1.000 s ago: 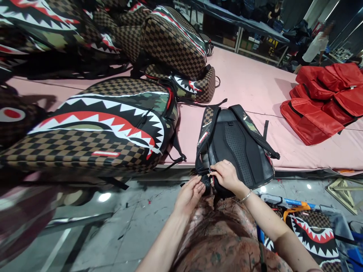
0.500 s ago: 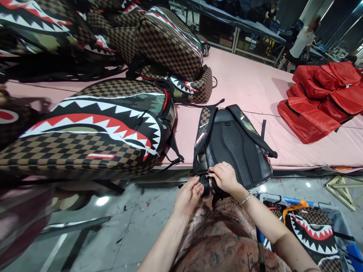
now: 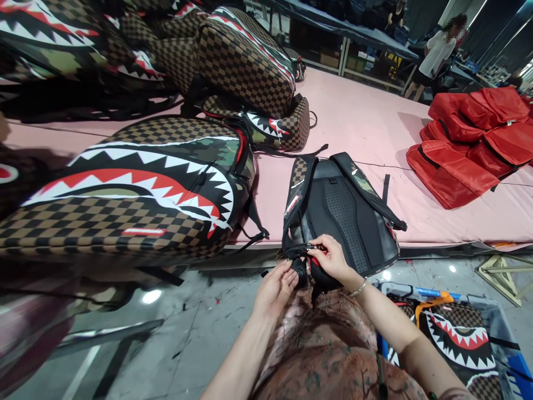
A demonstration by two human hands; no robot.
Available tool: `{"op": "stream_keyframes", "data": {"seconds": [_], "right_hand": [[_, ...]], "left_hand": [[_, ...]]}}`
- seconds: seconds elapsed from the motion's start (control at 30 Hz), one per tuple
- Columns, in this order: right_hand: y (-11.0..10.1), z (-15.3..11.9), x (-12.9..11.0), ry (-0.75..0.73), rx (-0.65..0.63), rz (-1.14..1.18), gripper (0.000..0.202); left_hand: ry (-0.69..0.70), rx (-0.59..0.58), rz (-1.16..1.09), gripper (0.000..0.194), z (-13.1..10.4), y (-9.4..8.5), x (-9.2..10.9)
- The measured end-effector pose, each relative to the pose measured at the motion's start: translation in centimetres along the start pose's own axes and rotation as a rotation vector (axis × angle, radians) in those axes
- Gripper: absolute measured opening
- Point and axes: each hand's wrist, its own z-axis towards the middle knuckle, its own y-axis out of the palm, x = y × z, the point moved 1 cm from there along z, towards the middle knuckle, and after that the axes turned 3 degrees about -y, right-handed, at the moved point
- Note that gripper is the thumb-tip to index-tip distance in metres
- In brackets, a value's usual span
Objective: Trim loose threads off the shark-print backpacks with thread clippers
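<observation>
A backpack (image 3: 353, 205) lies on the table's front edge with its black padded back and shoulder straps facing up. My right hand (image 3: 331, 258) pinches a small dark piece with a shiny glint, seemingly a zipper pull, at the backpack's near left edge. Red lining shows just below those fingers. Beside it, my left hand (image 3: 277, 286) is closed on black strap material (image 3: 297, 266) at the same corner; its exact grip is partly hidden. A larger checkered backpack (image 3: 137, 189) with a shark-mouth print lies to the left.
More checkered backpacks (image 3: 245, 61) are piled at the back left of the pink table (image 3: 350, 116). Red bags (image 3: 462, 144) are stacked on the right. A blue crate (image 3: 499, 316) with printed bags stands at lower right. A person (image 3: 437, 55) stands in the background.
My right hand has shifted slightly up and right along the backpack's edge, and red lining now shows beneath it. My left hand stays nearly in place.
</observation>
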Motion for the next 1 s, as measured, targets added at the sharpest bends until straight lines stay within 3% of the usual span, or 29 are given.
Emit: {"op": "stream_keyframes", "data": {"seconds": [0.13,0.3,0.67,0.8,1.0], "right_hand": [[-0.7,-0.1,0.8,-0.091,-0.061,-0.073,0.018],[-0.1,-0.1,1.3,-0.229,-0.171,-0.2,0.025],[0.0,0.1,1.3,-0.297,-0.164,-0.311,0.027],[0.1,0.0,1.1,-0.225,-0.17,-0.242,0.026],[0.2,-0.5,-0.1,0.041,-0.009,0.021,0.02]], "left_hand": [[-0.012,0.012,-0.007,0.011,-0.1,0.2,0.0],[-0.017,0.02,-0.003,0.01,-0.1,0.3,0.1],[0.003,-0.01,0.007,0.009,0.6,-0.3,-0.2],[-0.004,-0.016,0.021,0.008,0.8,-0.6,-0.4],[0.034,-0.078,0.071,0.019,0.3,-0.9,-0.6]]}}
